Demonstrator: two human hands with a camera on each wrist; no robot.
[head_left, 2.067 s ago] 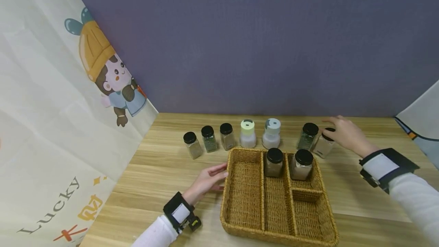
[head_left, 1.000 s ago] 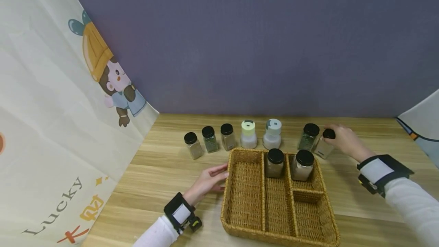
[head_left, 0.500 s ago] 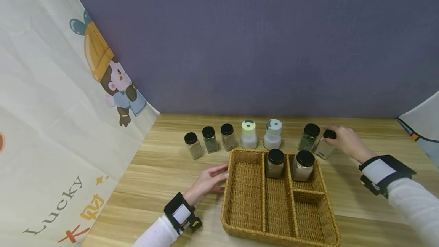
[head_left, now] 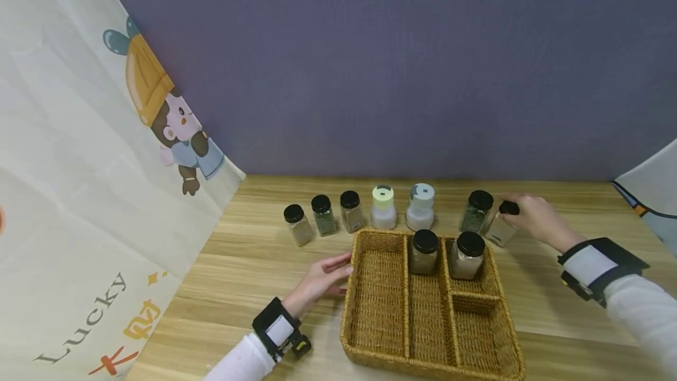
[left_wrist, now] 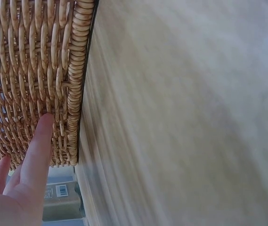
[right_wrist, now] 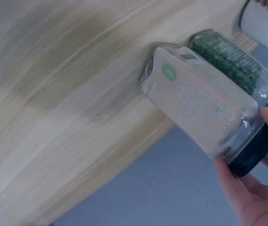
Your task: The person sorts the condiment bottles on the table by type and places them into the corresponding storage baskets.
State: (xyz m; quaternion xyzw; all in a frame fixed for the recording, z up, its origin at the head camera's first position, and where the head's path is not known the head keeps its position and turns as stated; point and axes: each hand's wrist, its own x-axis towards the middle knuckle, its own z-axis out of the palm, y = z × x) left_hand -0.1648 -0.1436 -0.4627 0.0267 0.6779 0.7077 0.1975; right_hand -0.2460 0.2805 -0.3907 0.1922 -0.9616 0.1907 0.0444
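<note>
At the back right my right hand [head_left: 536, 219] pinches the neck and black lid of a spice jar [head_left: 499, 229]. Its pale powder and "onion powder" label show in the right wrist view, the jar [right_wrist: 195, 99] upright on the wood with thumb and fingers around its top. Beside it stands a jar of green flakes [head_left: 476, 211]. My left hand [head_left: 317, 280] lies along the left side of a divided wicker basket [head_left: 346, 304]; in the left wrist view a straight fingertip touches the weave [left_wrist: 23, 84]. Two black-lidded jars, one brownish [head_left: 423, 254] and one pale [head_left: 465, 258], stand in the basket's back compartments.
Left of the basket's back edge stand a tan jar [head_left: 298, 228], a green herb jar [head_left: 324, 217] and another tan jar [head_left: 351, 214]. Behind the basket are a yellow-topped shaker [head_left: 383, 209] and a grey-topped one [head_left: 420, 209]. A dark blue panel [head_left: 370, 75] borders the table.
My right hand has come down from just over the onion powder jar, and its fingers have closed on the lid. The left hand and the basket have stayed put.
</note>
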